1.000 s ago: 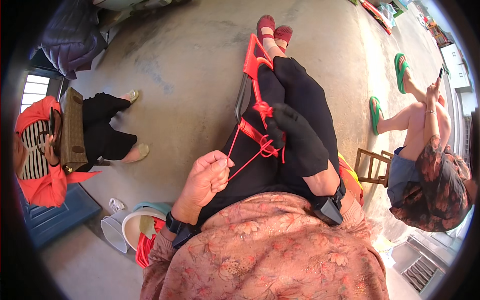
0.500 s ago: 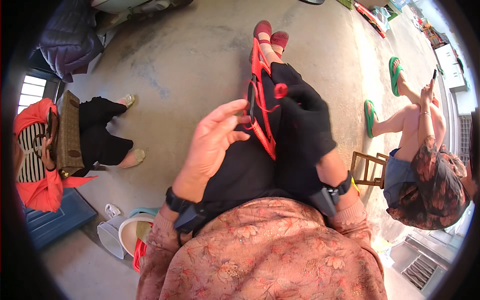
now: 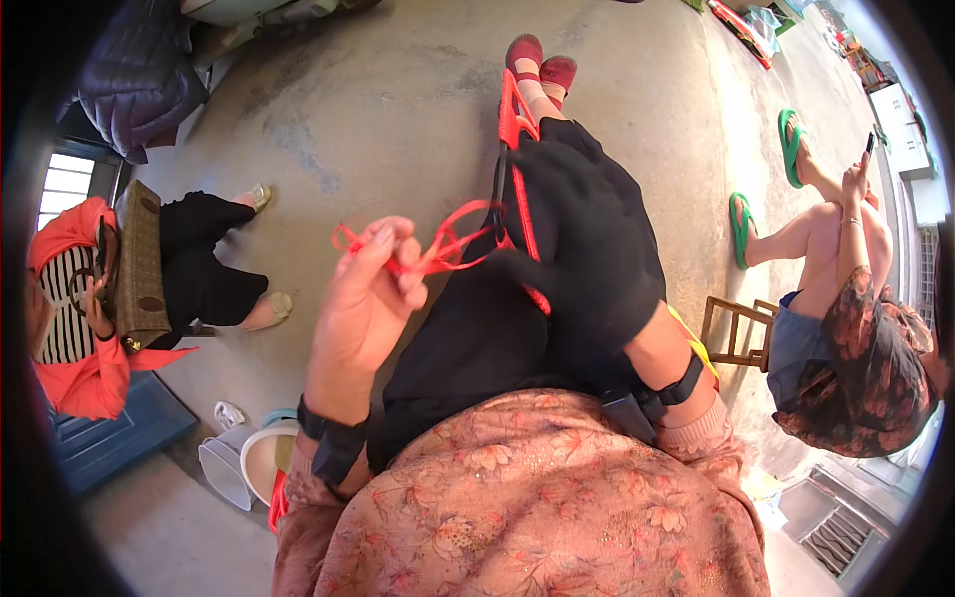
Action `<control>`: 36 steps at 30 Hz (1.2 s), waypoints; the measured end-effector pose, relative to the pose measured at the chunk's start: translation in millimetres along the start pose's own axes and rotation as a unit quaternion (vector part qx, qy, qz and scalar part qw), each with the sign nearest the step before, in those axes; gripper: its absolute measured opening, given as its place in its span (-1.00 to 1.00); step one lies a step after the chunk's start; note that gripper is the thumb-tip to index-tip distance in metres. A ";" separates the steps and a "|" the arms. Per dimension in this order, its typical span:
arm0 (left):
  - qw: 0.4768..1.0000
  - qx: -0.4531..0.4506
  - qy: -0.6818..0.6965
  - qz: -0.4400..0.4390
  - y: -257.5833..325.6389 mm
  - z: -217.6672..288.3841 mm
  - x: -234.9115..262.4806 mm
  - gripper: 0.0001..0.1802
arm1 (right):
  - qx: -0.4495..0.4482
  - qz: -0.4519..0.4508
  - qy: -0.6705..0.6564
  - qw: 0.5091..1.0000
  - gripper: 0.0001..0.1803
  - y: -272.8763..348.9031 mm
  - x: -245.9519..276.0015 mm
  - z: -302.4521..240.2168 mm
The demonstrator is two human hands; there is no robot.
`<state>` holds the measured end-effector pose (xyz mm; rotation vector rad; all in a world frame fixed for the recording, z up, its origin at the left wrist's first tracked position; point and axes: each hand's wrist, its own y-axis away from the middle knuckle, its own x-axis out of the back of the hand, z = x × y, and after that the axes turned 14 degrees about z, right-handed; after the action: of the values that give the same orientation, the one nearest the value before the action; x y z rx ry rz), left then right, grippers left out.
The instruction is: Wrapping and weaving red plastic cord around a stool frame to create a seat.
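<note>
My bare left hand [image 3: 366,289] is closed in a pinch on a thin red plastic strip [image 3: 453,239], which hangs in loose loops between my hands. A long red frame [image 3: 517,119] with a black part along its left side lies lengthwise over my black-trousered legs. My right hand [image 3: 587,244], in a black glove, reaches across the frame and hides its middle. The glove is slightly blurred; its thumb stands apart from the other fingers, near the loops, and I see nothing gripped in it.
At left sits a person with a brown bag [image 3: 141,264]; at right, one in green flip-flops [image 3: 741,231] holds a phone beside a wooden stool [image 3: 736,331]. White buckets [image 3: 227,468] stand at lower left. A dark padded jacket [image 3: 139,80] hangs at upper left.
My left hand has moved left and down from the frame, drawing the red strip into loops. My right hand has shifted left over the frame; the red coil at its fingertips no longer shows there.
</note>
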<state>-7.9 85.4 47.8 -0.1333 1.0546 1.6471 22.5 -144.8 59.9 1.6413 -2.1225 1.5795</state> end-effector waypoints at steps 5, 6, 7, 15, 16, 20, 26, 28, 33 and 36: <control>0.989 -0.133 -0.055 -0.041 46.5 32.8 2.8 -0.70 | -0.003 -0.161 -0.216 0.963 -0.81 -16.3 3.6 -22.6; 0.958 -0.245 -0.135 0.058 45.7 33.2 4.0 -0.67 | -0.197 -0.229 -0.354 0.885 -0.84 -15.6 8.3 -23.2; 0.958 -0.245 -0.134 0.059 42.5 32.7 4.3 -0.67 | -0.204 -0.201 -0.367 0.885 -0.84 -13.6 13.2 -21.4; 0.883 -0.230 -0.409 0.002 -9.6 -48.6 -32.2 -0.74 | -0.507 -0.068 -0.611 0.604 -0.86 23.7 17.3 -10.1; 0.855 -0.296 -0.427 0.008 -12.2 -57.2 -34.8 -0.74 | -0.505 -0.061 -0.614 0.604 -0.86 27.7 18.4 -12.5; 0.777 -0.383 -0.500 0.017 -16.0 -69.1 -31.6 -0.77 | -0.521 -0.115 -0.540 0.651 -0.86 35.1 27.6 -24.0; 0.972 -0.120 -0.195 -0.060 -19.0 -46.3 -17.7 -0.72 | -0.162 -0.045 -0.168 0.971 -0.95 17.2 22.7 0.3; 0.986 -0.091 -0.141 -0.001 -24.9 -32.1 -12.4 -0.74 | -0.359 -0.047 -0.320 0.876 -0.91 10.6 14.7 16.1; 0.982 -0.089 -0.164 -0.005 -47.0 -36.6 -6.7 -0.79 | -0.446 -0.113 -0.309 0.832 -0.80 19.1 -15.4 33.4; 0.970 -0.022 -0.233 -0.070 -53.6 -50.1 -8.5 -0.89 | -0.133 -0.120 -0.083 0.980 -0.75 27.1 -22.6 37.2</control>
<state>18.6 43.7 -7.1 0.1438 0.6357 1.4757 31.9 -157.0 11.0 1.9002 -2.0056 1.0755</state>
